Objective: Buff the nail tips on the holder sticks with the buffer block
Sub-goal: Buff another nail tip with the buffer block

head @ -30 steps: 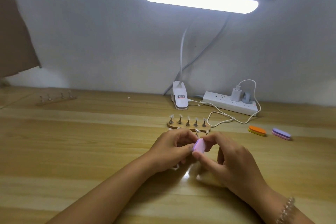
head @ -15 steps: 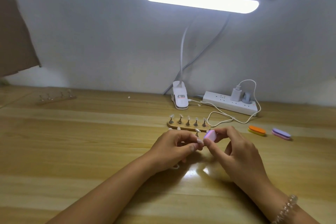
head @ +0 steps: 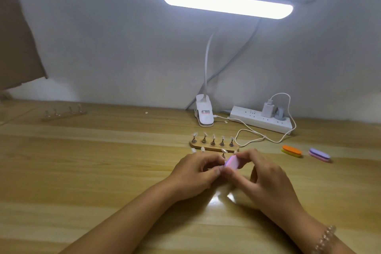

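My right hand (head: 266, 181) pinches a small pink and purple buffer block (head: 232, 161) between thumb and fingers. My left hand (head: 193, 173) has its fingers curled around a holder stick; the stick and its nail tip are mostly hidden by my fingers, right where the block touches. Just beyond my hands lies a wooden holder base (head: 214, 147) with several upright sticks carrying clear nail tips (head: 204, 134). A second row of sticks with nail tips (head: 224, 151) peeks out in front of the base, partly behind my hands.
An orange and yellow buffer block (head: 291, 150) and a purple and pink one (head: 319, 154) lie to the right. A clip lamp base (head: 204, 113), a white power strip (head: 261, 122) and a looped cable (head: 249, 136) sit at the back. Another holder strip (head: 64, 113) lies far left.
The buffer block in my right hand has slid back left and down against the tip held by my left hand, after swinging out to the right half a second ago. My left hand stays put.
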Motion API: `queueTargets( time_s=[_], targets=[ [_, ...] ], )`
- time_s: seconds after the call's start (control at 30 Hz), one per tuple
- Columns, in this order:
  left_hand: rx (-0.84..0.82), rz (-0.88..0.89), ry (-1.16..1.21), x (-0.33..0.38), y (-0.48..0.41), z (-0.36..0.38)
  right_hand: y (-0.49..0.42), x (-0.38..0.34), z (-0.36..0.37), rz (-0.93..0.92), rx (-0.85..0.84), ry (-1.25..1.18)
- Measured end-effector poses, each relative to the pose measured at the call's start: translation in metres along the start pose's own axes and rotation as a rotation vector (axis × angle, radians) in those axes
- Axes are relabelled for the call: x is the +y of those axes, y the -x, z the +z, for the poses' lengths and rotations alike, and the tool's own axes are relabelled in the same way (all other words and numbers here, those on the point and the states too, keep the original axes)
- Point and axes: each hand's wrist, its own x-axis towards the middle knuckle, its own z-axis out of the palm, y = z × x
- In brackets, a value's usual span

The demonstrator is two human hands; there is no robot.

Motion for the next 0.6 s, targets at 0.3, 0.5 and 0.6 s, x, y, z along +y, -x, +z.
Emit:
queueTargets(
  time_s=[0.3,0.5,0.6],
  targets=[
    [0.026,0.005,-0.023,0.0,0.0004,-0.0006,-0.0006,0.0034,0.0001,0.014,0.017,-0.031],
    [0.055,-0.02,0.025,-0.0018,0.0001,-0.0008,0.0041,-0.0037,0.0021,-0.101,-0.024,0.064],
    [0.053,-0.016,0.043,-0.0018,-0.0001,0.0003,0.0003,0.0004,-0.0007,-0.017,0.027,-0.019]
  ],
)
